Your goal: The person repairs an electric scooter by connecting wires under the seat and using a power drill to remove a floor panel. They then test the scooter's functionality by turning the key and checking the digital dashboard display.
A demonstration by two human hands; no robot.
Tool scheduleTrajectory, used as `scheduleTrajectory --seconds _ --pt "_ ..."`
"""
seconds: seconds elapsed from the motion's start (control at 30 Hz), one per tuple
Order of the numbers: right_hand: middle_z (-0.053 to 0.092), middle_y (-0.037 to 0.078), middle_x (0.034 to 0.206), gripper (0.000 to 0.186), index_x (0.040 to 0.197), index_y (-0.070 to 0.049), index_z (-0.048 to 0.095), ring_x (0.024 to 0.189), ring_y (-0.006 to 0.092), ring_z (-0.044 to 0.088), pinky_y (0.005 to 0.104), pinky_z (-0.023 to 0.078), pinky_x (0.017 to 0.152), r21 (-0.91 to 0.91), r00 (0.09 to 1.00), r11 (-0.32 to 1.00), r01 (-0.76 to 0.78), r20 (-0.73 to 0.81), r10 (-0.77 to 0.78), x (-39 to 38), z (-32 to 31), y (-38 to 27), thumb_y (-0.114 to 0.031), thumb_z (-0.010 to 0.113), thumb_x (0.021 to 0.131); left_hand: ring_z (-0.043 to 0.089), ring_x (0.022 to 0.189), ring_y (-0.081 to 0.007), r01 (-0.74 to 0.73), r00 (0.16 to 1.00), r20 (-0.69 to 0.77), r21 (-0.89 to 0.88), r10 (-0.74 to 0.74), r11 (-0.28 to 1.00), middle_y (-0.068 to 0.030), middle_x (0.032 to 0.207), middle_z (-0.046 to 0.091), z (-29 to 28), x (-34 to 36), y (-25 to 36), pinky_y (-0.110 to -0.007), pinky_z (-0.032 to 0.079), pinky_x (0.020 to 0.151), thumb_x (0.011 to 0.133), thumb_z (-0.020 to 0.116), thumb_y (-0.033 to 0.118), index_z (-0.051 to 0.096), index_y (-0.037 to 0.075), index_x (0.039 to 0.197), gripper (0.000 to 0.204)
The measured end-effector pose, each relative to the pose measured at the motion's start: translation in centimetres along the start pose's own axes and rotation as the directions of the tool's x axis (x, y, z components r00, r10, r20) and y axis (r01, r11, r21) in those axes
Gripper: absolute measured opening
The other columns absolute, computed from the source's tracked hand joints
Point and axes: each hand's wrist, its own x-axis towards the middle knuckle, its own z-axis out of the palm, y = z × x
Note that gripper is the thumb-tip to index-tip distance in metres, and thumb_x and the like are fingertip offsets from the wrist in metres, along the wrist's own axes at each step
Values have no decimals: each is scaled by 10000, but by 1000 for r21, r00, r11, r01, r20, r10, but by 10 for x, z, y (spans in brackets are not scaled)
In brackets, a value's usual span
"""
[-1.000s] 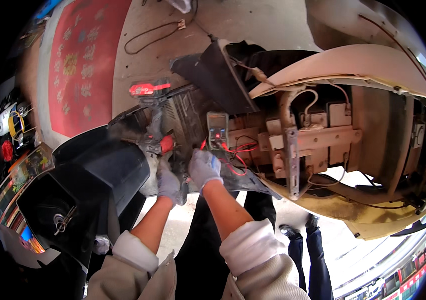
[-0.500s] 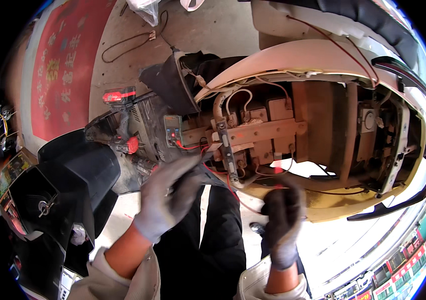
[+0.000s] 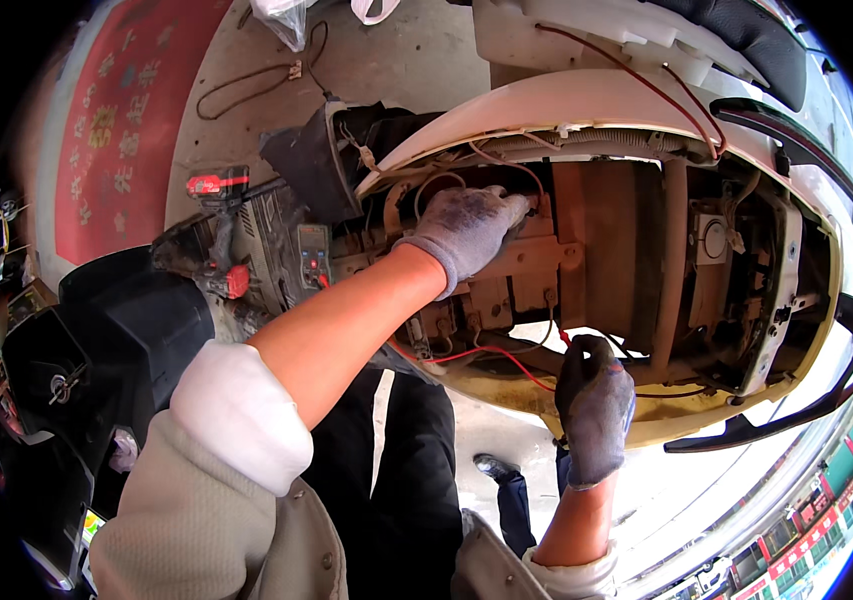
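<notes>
My gloved left hand (image 3: 462,228) reaches into the open scooter body over the batteries (image 3: 526,288), fingers bent at an upper terminal area; what they hold is hidden. Low on the right, my gloved right hand (image 3: 593,410) is closed on a red test probe (image 3: 566,338), its tip pointing up near the batteries' lower edge. A red lead (image 3: 501,352) runs leftward from it. The multimeter (image 3: 313,255) lies on the scooter's dark footboard, left of my left arm, beside a red-and-black cordless drill (image 3: 229,280).
A red mat (image 3: 116,120) lies at upper left with a looped cable (image 3: 251,90) on the floor beside it. The black front panel (image 3: 126,330) stands left. A lifted seat (image 3: 746,50) is at upper right, wires (image 3: 626,75) below it. Another person's leg (image 3: 511,500) shows beyond my legs.
My hands left the footboard beside the drill; the left moved up and right into the batteries, the right moved right and now holds the probe. The view shifted along the scooter.
</notes>
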Motion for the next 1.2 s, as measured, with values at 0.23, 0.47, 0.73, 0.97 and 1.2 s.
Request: scheduleTrajectory --seconds 0.23,0.47,0.73,0.97,1.2 --pt "673 188 828 126 958 -93 623 801 405 643 479 487 668 0 1000 1000 3 30 -3 3 3 -3 -192 560 914 655 906 -334 51 998 25 10 -51 999 -144 960 641 2 3 5 -440 513 750 897 477 159 601 93 934 146" --pt "674 214 821 152 1004 -72 623 804 413 649 465 497 666 43 1000 999 -12 21 12 8 0 -2 -181 578 909 651 882 -364 146 988 57 -48 -143 988 -186 911 659 12 11 21 -448 509 740 846 537 143 601 60 949 147" --pt "654 258 830 166 888 -24 661 838 426 645 467 518 702 -108 985 983 149 107 -138 54 14 6 -162 568 885 666 920 -367 359 933 102 -202 -346 911 -203 969 677 6 14 38 -449 528 765 814 526 49 628 27 907 140" --pt "656 257 822 168 862 -22 678 828 423 650 461 520 728 -70 976 978 197 112 -189 57 22 8 -154 574 871 674 917 -341 329 944 54 -227 -325 917 -181 944 687 13 14 34 -431 530 771 814 536 57 644 46 905 141" --pt "662 244 824 152 862 -34 695 842 413 653 458 518 729 -70 981 987 148 137 -137 60 27 13 -151 598 857 679 904 -332 333 942 48 -239 -331 912 -182 929 688 15 17 36 -426 539 769 820 545 73 649 43 906 138"
